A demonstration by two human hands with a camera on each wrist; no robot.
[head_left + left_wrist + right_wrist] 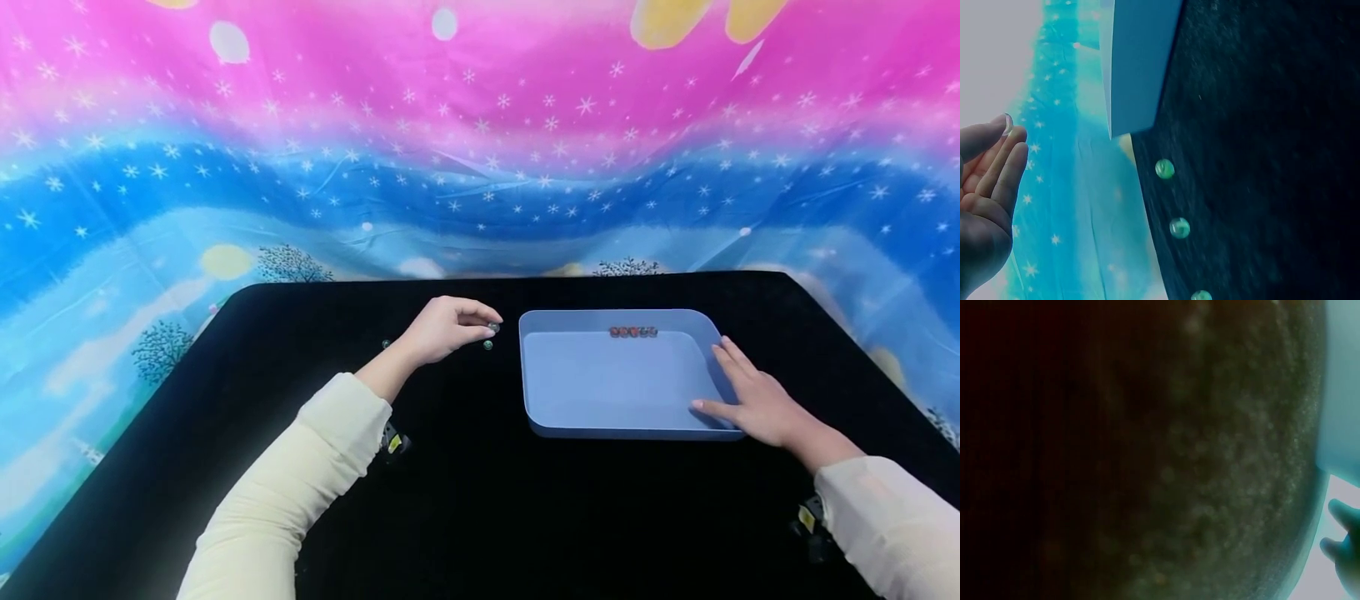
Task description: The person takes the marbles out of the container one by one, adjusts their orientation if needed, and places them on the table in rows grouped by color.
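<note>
Marble transfer seems to be in hand: it is pinched by the left hand, above the surface and apart from the blue tray, whose right side is touched by the spread right hand. Loose marbles are seen nearby; a carry to the row of marbles inside seems called for.

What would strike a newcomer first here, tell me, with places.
The pink-and-blue snowflake backdrop jumps out first, spread behind the black table. Next comes the light blue tray, right of center in the head view, with a row of small marbles along its far side. Left of it, the left hand pinches a clear marble.
</note>
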